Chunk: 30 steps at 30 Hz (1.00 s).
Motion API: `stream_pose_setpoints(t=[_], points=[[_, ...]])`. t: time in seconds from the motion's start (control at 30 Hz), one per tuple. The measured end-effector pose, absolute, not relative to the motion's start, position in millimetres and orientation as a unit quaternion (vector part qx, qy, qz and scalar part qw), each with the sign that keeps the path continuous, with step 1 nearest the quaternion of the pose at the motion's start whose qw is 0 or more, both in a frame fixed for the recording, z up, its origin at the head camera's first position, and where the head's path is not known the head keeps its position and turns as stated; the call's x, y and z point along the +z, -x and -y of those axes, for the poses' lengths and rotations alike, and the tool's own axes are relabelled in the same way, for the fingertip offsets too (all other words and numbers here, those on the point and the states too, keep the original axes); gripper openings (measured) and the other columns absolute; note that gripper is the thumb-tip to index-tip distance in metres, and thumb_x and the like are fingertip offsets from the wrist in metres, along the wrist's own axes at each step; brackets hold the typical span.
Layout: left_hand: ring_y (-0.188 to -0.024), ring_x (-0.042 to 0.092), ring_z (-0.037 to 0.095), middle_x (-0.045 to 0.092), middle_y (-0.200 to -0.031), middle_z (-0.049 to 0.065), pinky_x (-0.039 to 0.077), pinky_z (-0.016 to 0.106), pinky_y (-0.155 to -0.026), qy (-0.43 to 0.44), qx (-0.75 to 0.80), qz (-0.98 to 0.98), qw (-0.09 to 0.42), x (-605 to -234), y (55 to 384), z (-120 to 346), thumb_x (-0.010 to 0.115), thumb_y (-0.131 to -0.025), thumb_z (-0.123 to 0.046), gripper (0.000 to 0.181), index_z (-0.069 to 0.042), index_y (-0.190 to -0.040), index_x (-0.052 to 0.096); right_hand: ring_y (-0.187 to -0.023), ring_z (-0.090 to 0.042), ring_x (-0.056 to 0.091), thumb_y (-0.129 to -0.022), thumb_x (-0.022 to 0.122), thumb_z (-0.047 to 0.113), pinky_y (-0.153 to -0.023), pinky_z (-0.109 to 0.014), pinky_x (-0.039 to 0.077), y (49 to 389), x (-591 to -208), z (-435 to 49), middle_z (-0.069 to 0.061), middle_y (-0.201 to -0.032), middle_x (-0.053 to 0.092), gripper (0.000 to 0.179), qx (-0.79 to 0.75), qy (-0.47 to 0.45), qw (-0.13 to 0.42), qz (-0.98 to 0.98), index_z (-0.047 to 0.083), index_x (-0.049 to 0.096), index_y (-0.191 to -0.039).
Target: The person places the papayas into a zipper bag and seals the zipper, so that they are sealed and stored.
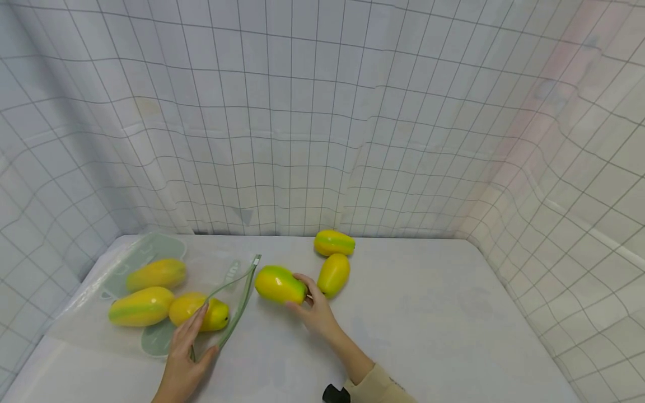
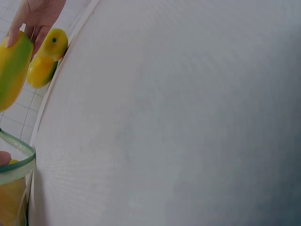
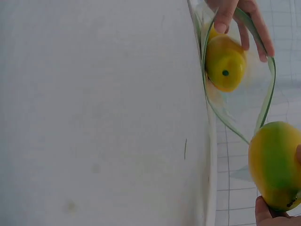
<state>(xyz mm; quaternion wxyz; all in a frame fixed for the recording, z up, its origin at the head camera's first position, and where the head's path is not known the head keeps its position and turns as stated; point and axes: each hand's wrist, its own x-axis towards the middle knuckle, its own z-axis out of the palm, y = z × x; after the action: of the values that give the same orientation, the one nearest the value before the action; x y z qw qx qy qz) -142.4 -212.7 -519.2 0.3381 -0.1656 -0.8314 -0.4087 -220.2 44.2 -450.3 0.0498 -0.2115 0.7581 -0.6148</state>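
Observation:
My right hand [image 1: 316, 313] grips a yellow papaya [image 1: 279, 284] with a green stripe, fingers and thumb at its stem end. The fruit is beside the mouth of a clear zip bag [image 1: 242, 308] with a green rim. My left hand [image 1: 185, 350] is at that mouth, thumb and fingers spread apart against the rim, which stands as a wide loop in the right wrist view. Inside the bag, a papaya [image 3: 225, 66] lies near the opening with its tip toward it. Farther in are two more papayas, one in front [image 1: 141, 307] and one behind [image 1: 156, 274].
Two loose papayas lie beyond my right hand, one at the back [image 1: 334, 243] and one nearer [image 1: 334, 275]. The white table [image 1: 428, 324] is enclosed by grid-patterned curtains [image 1: 312, 140]. Green printed patches [image 1: 157, 338] show on the bag.

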Motion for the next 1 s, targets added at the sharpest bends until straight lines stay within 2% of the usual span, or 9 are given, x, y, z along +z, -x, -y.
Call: stream_pose_setpoints(t=[0.17, 0.47, 0.67, 1.0], points=[[-0.128, 0.025, -0.004, 0.031, -0.144, -0.01, 0.014, 0.012, -0.103, 0.158, -0.401, 0.838, 0.334, -518.2, 141.6, 211.9, 0.073, -0.055, 0.006, 0.086, 0.004, -0.135, 0.04, -0.116, -0.026, 0.044, -0.087, 0.06, 0.009, -0.099, -0.036, 0.039, 216.9, -455.4, -38.6, -0.015, -0.135, 0.041, 0.052, -0.598, 0.244, 0.073, -0.76, 0.001, 0.037, -0.134], [-0.128, 0.022, -0.006, 0.032, -0.144, -0.01, 0.013, 0.011, -0.102, 0.138, -0.396, 0.847, 0.326, -518.5, 140.9, 211.1, 0.075, -0.053, 0.013, 0.091, 0.002, -0.136, 0.04, -0.115, -0.016, 0.046, -0.088, 0.06, 0.016, -0.096, -0.026, 0.041, 224.7, -488.7, -30.2, -0.007, -0.134, 0.044, 0.052, -0.578, 0.288, 0.099, -0.757, 0.012, 0.038, -0.135], [-0.127, 0.021, -0.007, 0.032, -0.144, -0.008, 0.012, 0.01, -0.102, 0.132, -0.397, 0.849, 0.323, -518.3, 140.6, 210.4, 0.074, -0.052, 0.016, 0.092, 0.001, -0.136, 0.039, -0.118, -0.012, 0.044, -0.088, 0.06, 0.023, -0.098, -0.027, 0.039, 221.1, -488.6, -26.1, -0.004, -0.136, 0.043, 0.052, -0.571, 0.295, 0.13, -0.755, 0.016, 0.039, -0.134], [-0.128, 0.021, -0.007, 0.031, -0.145, -0.009, 0.012, 0.01, -0.102, 0.137, -0.396, 0.848, 0.325, -518.5, 140.7, 210.5, 0.074, -0.052, 0.016, 0.092, 0.002, -0.136, 0.039, -0.112, -0.007, 0.046, -0.087, 0.062, 0.02, -0.096, -0.024, 0.039, 216.7, -487.1, -19.5, -0.002, -0.131, 0.047, 0.05, -0.565, 0.298, 0.151, -0.754, 0.017, 0.041, -0.133]])
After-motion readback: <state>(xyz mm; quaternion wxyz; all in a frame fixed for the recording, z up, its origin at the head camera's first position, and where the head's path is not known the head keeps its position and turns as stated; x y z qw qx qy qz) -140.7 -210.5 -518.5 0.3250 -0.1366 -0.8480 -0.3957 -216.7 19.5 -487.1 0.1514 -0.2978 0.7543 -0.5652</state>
